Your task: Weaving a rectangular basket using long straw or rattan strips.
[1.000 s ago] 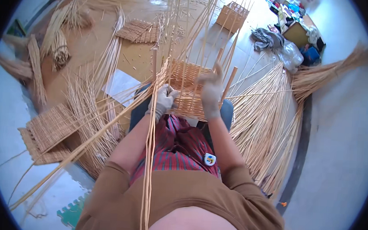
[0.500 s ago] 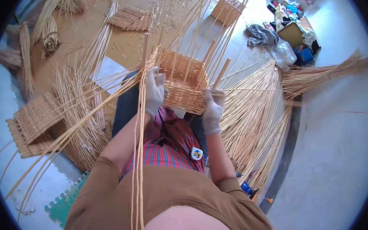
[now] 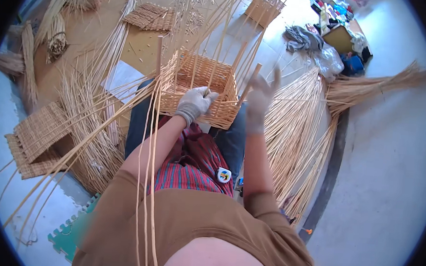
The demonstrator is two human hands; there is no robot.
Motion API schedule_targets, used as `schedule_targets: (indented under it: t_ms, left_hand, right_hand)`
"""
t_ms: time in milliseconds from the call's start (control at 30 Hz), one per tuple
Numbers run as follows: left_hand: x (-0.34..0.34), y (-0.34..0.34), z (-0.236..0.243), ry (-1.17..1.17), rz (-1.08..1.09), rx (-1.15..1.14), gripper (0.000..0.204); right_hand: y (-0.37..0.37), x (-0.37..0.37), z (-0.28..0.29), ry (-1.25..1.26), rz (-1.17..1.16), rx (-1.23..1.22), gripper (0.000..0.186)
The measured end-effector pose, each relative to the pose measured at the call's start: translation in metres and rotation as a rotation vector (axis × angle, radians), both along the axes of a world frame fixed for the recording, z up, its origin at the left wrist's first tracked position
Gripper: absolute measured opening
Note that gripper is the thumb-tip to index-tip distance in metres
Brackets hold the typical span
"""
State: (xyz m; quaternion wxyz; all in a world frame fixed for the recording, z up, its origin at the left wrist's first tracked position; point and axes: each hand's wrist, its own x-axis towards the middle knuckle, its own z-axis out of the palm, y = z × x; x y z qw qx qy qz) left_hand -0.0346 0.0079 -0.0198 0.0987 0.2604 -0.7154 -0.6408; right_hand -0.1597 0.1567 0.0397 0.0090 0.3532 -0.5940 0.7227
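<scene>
A half-woven rectangular wicker basket rests on my lap, its tall upright stakes still rising from the walls and thicker wooden sticks standing at its corners. My left hand, in a pale glove, is closed on the near rim, thumb and fingers pinched over the weave. To the right of the basket, my gloved right hand is raised off it, blurred by motion, with its fingers apart. Long loose willow strands run from the basket's left corner down across my left arm and out to the left.
Bundles of willow rods lie left and at right. Woven panels sit at lower left, another at the back. A finished-looking box stands far off. A tape measure is on my lap; clutter fills the far right.
My left hand has moved from the basket's left corner to the middle of the near rim. My right hand has let go of the right corner and lifted up and away.
</scene>
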Motion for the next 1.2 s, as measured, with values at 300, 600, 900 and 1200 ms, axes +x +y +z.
schedule_targets:
  t_ms: [300,600,900,1200]
  left_hand:
    - [0.031,0.023,0.012,0.317,0.125,0.122,0.043]
    - [0.150,-0.042,0.015,0.414,0.770,0.006,0.016]
    - [0.210,-0.021,-0.020,0.582,0.251,-0.328,0.028]
    - [0.137,-0.041,0.084,0.566,0.091,-0.493,0.102]
  right_hand:
    - [-0.005,0.078,-0.011,0.056,-0.382,0.825,0.032]
    - [-0.020,0.052,-0.012,-0.052,-0.341,0.992,0.042]
    - [-0.077,0.230,0.019,0.593,0.713,0.179,0.039]
    - [-0.055,0.244,0.039,0.671,0.744,0.543,0.027]
